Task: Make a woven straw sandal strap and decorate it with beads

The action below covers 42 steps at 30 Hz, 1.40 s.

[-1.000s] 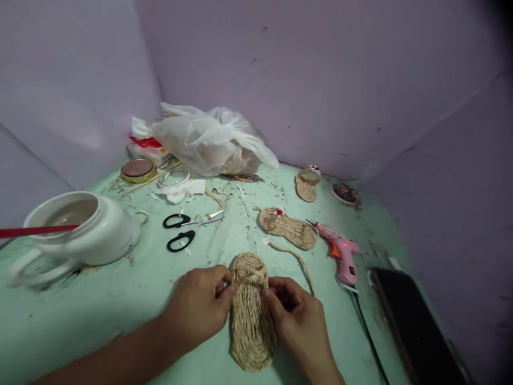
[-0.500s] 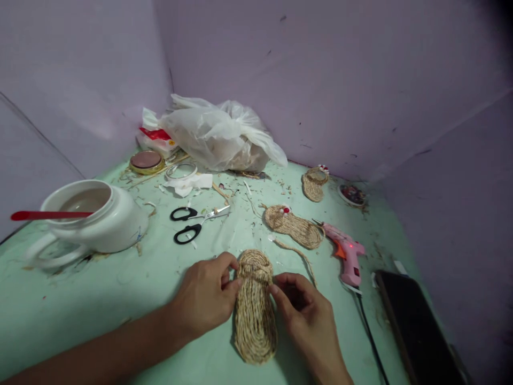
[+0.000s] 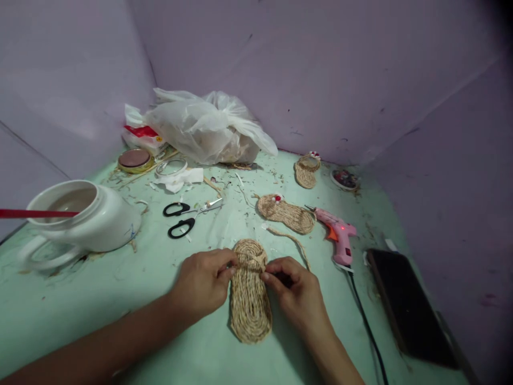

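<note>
A small woven straw slipper (image 3: 251, 307) lies sole down on the pale green table, with a crossed strap over its far end. My left hand (image 3: 205, 280) pinches the strap's left edge between thumb and forefinger. At the opposite edge, the thumb and fingertips of my right hand (image 3: 298, 291) are closed on the strap. Beyond them rests a second straw slipper (image 3: 285, 215) with a red and white bead ornament. A loose length of braided cord (image 3: 290, 236) curves between that slipper and my right hand.
A pink glue gun (image 3: 339, 235) with a black cable and a dark phone (image 3: 406, 305) lie to the right. Black-handled scissors (image 3: 188, 216) and a white pot (image 3: 108, 222) are at left. Farther back are a plastic bag (image 3: 208, 128) and another beaded slipper (image 3: 306, 174).
The view has shifted slightly, so everything sits a little farther left and higher. My right fingertips have closed more tightly on the strap's edge; the left hand keeps its pinch.
</note>
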Each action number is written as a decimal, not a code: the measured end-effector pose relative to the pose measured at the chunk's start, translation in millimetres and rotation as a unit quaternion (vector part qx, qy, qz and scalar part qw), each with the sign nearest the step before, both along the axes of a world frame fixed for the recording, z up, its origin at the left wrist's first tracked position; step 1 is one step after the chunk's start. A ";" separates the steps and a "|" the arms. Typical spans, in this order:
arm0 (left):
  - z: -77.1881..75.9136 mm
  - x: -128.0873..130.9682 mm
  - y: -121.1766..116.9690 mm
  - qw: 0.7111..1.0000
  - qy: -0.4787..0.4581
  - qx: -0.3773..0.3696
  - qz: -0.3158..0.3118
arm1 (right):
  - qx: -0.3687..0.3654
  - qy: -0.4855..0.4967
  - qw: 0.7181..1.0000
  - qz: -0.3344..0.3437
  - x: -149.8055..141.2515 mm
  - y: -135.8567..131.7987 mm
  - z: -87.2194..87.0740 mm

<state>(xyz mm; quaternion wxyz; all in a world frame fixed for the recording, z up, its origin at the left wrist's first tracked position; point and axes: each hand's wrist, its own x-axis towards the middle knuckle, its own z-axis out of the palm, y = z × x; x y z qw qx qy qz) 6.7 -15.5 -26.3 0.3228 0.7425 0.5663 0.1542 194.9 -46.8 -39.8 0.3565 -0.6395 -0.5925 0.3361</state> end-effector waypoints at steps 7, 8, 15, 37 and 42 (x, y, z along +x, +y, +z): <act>0.1 -0.8 2.0 1.000 0.000 0.009 -0.029 | 0.004 0.017 1.000 0.015 2.2 0.6 -3.7; 0.2 -1.2 2.8 1.000 0.003 0.002 -0.027 | -0.013 0.015 1.000 0.012 2.2 0.3 -2.6; -0.3 -2.9 4.2 1.000 -0.001 -0.013 -0.021 | 0.029 0.036 0.998 0.033 0.7 -1.0 8.5; 0.5 -3.1 6.8 0.999 -0.002 -0.015 -0.038 | -0.017 0.044 0.999 0.014 3.3 3.9 3.9; 0.7 -2.6 6.2 0.999 0.014 -0.017 -0.034 | 0.007 0.015 0.998 0.057 5.6 5.7 5.5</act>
